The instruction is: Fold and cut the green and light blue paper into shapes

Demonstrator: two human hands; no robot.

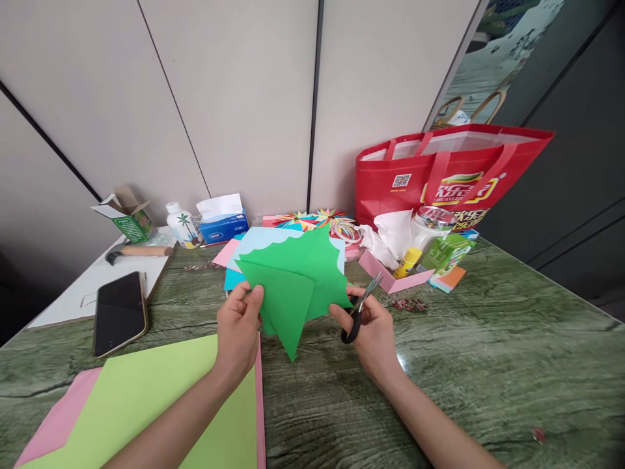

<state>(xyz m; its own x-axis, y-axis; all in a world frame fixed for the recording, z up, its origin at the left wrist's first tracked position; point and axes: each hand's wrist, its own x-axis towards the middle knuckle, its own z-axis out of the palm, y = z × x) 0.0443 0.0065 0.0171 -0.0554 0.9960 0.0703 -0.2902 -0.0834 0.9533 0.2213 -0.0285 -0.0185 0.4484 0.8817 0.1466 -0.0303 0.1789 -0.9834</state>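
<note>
A sheet of green paper, partly folded over and with a scalloped edge along its top and right side, is held up above the table. My left hand pinches its left side between thumb and fingers. On the right, my right hand has a pair of scissors with black handles hooked on its fingers, the blades pointing up and away from the paper. The thumb and a fingertip of that same hand also touch the paper's right edge.
Light green paper over pink sheets lies front left, beside a phone. Along the back stand a white bottle, a tissue box and a red bag. A pink paper tray holds a glue stick.
</note>
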